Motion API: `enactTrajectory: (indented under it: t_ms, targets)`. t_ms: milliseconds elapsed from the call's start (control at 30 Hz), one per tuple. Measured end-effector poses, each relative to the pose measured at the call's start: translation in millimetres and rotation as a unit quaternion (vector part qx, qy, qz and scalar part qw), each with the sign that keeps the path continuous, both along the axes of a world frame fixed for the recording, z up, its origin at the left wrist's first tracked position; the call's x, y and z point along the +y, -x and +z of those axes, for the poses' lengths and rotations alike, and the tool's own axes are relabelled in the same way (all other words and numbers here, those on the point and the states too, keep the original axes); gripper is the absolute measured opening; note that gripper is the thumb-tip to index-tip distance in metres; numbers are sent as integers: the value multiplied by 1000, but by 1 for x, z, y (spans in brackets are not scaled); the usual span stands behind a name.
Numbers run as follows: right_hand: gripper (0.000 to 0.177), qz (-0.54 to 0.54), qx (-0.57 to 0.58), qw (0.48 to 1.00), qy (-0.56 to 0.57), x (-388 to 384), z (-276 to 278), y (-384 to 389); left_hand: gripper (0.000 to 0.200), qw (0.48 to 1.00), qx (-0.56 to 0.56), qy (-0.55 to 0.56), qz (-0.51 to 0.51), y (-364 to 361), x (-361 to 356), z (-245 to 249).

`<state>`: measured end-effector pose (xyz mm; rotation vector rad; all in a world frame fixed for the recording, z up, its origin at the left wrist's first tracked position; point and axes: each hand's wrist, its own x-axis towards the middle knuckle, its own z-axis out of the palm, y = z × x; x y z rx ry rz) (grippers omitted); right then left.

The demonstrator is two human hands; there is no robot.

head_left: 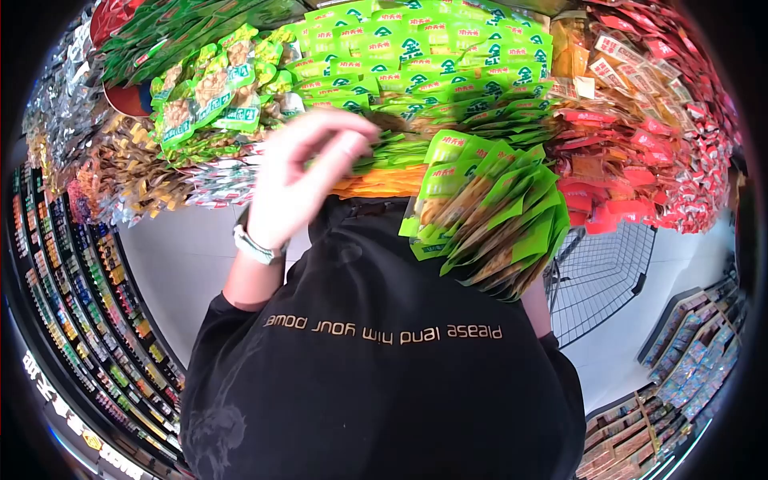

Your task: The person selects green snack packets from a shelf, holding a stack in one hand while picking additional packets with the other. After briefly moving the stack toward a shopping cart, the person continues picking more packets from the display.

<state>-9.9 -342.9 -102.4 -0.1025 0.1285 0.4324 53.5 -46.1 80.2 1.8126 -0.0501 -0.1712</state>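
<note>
Green packets (492, 216) were in a fanned bunch, overlapping the front edge of the display (424, 72) in view. The right forearm (538, 308) went behind them; the right hand was hidden, so its grip I could not tell. The left hand (308, 168), blurred, had thumb and fingers parted, with nothing seen between. Open floor (180, 268) lay leftward; a wire cart (604, 276) narrowed the right side.

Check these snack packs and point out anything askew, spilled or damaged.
The green-and-clear bags at upper left look askew: they lie at mixed angles in a loose heap, while the green packets beside them form fairly even rows. No spill or torn pack shows; the crowded edges are hard to judge.
</note>
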Motion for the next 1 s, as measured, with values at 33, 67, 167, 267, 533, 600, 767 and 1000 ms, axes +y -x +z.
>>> enactTrajectory:
  t_ms: [33,67,167,267,533,600,767,1000]
  targets:
    - [77,3,2,1000,0,2,0,-1,24,992,92,73,-44,4,-8,-3]
    - [77,6,6,1000,-2,2,1,1,36,983,73,147,-82,7,-24,-14]
    - [77,15,12,1000,1,9,0,-3,42,965,87,188,-158,14,-48,-24]
    - [78,18,19,1000,0,13,0,-2,35,962,100,235,-96,16,-52,-22]
    - [79,12,24,1000,1,16,3,1,28,995,-31,61,78,20,-8,5]
    - [80,8,25,1000,0,15,2,3,37,974,-139,79,162,9,8,1]
    - [81,6,24,1000,-5,14,2,4,26,956,-259,-56,127,-7,12,-11]
    - [82,-6,23,1000,-11,12,1,7,17,889,-307,-339,1,-11,5,-35]
